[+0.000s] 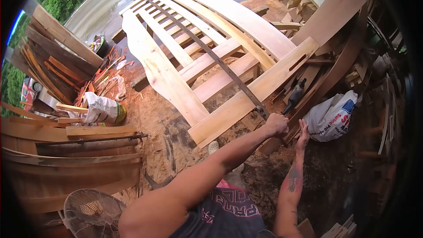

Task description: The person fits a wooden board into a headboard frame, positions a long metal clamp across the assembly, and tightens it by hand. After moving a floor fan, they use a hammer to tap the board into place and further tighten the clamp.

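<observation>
A long dark metal clamp bar point(216, 59) lies lengthwise over a pale wooden frame point(169, 72) of slats and wide side boards. My left hand point(276, 124) is closed around the near end of the clamp, just beyond the frame's end board point(251, 94). Close to its right, my right hand point(302, 135) is raised with its fingers apart and nothing visible in it. Between the frame and a white printed sack point(330, 117) is a dark power tool point(296, 93).
Stacked boards point(70, 163) and a round wire fan point(92, 211) are at the lower left. Planks point(61, 66) and orange scraps lie at the upper left, by another sack point(103, 108). A wide board point(335, 13) leans at the upper right. Sawdust covers the ground.
</observation>
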{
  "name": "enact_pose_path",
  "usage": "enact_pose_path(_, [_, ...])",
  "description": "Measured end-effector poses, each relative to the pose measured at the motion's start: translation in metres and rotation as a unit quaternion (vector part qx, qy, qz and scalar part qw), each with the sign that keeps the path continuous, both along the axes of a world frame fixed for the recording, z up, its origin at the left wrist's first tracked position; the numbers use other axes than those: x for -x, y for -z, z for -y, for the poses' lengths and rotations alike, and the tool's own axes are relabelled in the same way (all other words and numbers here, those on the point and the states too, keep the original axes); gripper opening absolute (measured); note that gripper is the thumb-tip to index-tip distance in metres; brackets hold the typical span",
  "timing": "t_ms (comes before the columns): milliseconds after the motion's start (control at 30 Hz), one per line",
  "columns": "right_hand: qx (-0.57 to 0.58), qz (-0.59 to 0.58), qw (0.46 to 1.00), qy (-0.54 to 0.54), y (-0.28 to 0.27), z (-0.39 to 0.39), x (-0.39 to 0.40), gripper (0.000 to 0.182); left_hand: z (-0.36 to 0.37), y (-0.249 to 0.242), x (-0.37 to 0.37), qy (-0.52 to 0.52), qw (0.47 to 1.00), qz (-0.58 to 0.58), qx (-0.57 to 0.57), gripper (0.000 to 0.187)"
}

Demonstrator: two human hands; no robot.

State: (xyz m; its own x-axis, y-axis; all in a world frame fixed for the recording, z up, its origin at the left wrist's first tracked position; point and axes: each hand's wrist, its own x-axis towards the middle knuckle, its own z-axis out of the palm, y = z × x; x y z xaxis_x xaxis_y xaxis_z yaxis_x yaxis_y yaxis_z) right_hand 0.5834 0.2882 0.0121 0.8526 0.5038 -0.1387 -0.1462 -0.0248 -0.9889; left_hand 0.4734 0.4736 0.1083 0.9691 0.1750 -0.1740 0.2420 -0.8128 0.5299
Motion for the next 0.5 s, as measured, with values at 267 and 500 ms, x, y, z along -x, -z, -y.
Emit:
enact_pose_path(267, [-0.018,-0.322,0.946,-0.032,0.021,0.035,0.168,0.091,0.003,0.012,-0.006,-0.025,0.999,0.028,0.034,0.02])
enact_pose_path(500, [-0.188,-0.229,0.955,0.001,-0.126,0.042,0.129,0.086,0.002,0.009,-0.006,-0.003,0.998,0.032,0.056,0.02])
